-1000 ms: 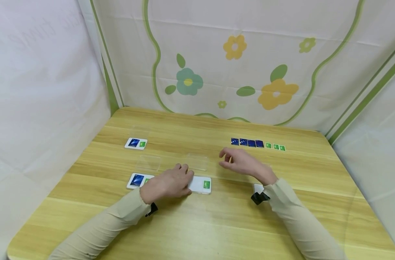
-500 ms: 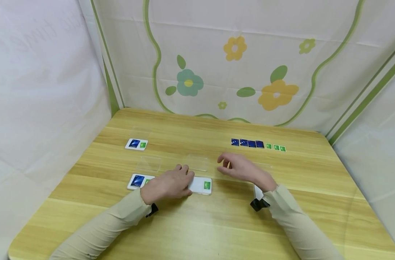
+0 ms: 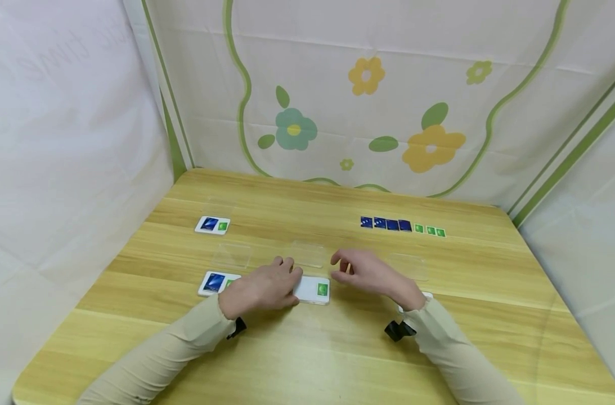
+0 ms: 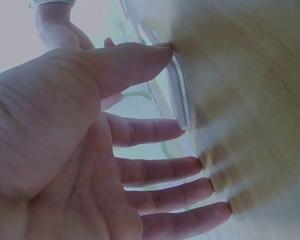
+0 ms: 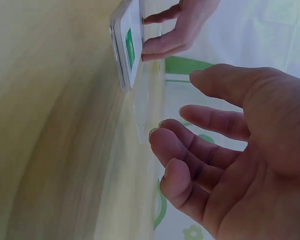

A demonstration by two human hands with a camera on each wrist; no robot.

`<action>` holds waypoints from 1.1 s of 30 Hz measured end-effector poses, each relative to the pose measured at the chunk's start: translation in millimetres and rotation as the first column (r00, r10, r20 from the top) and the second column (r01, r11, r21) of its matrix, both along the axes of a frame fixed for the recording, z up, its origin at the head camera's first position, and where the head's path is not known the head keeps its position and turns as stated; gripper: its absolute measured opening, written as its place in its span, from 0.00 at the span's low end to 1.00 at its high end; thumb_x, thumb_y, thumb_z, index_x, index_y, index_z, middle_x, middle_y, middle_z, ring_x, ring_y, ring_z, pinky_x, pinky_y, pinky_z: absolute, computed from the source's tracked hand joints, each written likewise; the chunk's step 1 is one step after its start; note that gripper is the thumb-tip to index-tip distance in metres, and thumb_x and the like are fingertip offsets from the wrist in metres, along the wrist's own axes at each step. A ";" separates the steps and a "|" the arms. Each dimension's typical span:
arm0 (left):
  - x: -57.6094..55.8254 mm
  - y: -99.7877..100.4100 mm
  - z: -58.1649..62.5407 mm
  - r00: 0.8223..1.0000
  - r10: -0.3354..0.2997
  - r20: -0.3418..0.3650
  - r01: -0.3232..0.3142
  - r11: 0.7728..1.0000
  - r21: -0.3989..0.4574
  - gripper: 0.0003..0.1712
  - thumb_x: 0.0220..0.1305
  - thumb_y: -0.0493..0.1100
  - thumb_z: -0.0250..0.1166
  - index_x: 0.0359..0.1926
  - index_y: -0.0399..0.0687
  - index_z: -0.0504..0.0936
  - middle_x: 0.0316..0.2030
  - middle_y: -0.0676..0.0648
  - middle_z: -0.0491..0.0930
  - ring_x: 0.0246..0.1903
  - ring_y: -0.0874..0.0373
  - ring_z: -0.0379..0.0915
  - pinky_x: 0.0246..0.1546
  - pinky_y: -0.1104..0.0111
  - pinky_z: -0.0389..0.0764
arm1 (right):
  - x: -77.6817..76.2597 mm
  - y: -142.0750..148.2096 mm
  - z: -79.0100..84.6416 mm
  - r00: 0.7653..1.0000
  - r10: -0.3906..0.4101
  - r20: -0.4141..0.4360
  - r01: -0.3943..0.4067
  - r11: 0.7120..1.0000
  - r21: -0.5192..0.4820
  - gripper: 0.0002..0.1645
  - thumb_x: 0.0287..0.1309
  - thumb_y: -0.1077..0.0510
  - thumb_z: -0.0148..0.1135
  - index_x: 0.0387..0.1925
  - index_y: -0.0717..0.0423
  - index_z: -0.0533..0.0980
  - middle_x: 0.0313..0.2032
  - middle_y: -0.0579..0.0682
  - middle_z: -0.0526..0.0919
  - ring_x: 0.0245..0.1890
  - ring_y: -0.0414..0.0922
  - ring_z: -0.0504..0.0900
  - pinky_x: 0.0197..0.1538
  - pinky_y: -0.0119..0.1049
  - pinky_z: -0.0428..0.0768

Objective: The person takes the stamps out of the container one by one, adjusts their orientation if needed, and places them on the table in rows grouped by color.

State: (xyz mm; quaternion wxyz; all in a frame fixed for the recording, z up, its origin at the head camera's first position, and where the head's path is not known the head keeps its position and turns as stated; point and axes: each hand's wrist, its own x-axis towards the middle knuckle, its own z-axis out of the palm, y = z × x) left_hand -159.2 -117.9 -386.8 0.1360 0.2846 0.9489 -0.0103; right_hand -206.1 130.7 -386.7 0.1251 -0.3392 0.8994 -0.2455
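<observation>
In the middle of the table lies a flat white rounded case [image 3: 309, 288] with a small green picture square [image 3: 323, 289] at its right end. My left hand [image 3: 264, 287] holds this case at its left end, thumb on the near edge and index finger at the far corner; the other fingertips rest on the table. Just right of the case hovers my right hand [image 3: 370, 273], its fingers loosely bent. The right wrist view shows nothing between those fingers [image 5: 170, 145]. A clear flat plate [image 3: 308, 254] lies behind the case.
Two white cases, one near [image 3: 214, 282] and one far [image 3: 203, 229], bear blue and green squares at left. Another case [image 3: 427, 295] is mostly hidden under my right wrist. Several blue squares [image 3: 392, 224] and green squares [image 3: 419, 228] line the back right. Clear plates [image 3: 408, 267] lie about.
My right hand has moved left and nearer to me, toward the middle case, uncovering the right clear plate. The left hand has stayed on the case.
</observation>
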 end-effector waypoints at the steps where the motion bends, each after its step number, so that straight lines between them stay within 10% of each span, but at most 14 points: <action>1: 0.2 -0.1 -0.1 1.000 0.000 -0.001 0.000 1.000 0.002 0.28 0.66 0.59 0.62 0.58 0.47 0.71 0.50 0.45 0.72 0.43 0.54 0.66 0.43 0.64 0.76 | 1.2 -1.4 -0.3 1.000 0.004 0.003 -0.004 1.000 0.002 0.17 0.65 0.49 0.62 0.50 0.54 0.77 0.34 0.43 0.81 0.31 0.38 0.76 0.34 0.30 0.77; 33: -0.1 0.1 -0.8 1.000 -0.006 -0.009 0.006 1.000 0.005 0.27 0.66 0.59 0.63 0.56 0.47 0.72 0.47 0.46 0.72 0.41 0.55 0.65 0.41 0.65 0.75 | 17.0 -17.9 -18.5 1.000 0.008 -0.009 -0.007 0.995 0.102 0.14 0.59 0.50 0.67 0.45 0.49 0.78 0.33 0.42 0.77 0.29 0.38 0.73 0.34 0.32 0.73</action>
